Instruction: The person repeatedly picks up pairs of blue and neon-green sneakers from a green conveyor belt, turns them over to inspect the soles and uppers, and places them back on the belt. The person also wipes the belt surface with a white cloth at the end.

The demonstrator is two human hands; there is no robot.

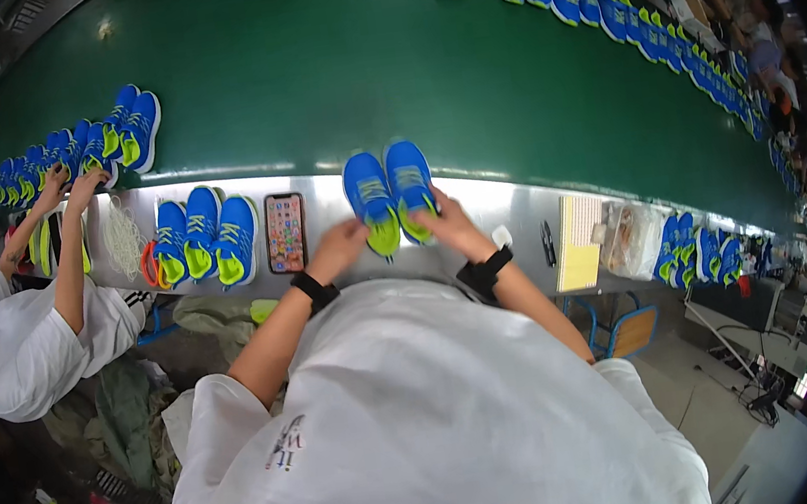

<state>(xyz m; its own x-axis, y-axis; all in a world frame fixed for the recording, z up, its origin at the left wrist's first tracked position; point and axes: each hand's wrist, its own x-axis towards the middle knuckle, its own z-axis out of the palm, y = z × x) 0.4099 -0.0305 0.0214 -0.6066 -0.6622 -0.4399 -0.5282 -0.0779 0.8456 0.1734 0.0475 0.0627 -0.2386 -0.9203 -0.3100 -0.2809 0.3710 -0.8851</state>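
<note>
Both grips closed on a pair: left hand pinches the heel of the left blue mesh sneaker with lime-yellow sole, right hand the heel of its twin sneaker. Shoes lie side by side on the steel counter edge, toes toward the green conveyor belt, each hand at its own heel.

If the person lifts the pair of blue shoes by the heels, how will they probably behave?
The blue shoes look like mesh trainers, so probably light and easy to lift. Their uppers likely flex under the left hand and right hand; the soles seem stiffer. Standing flat on the metal ledge, they should not roll.
</note>
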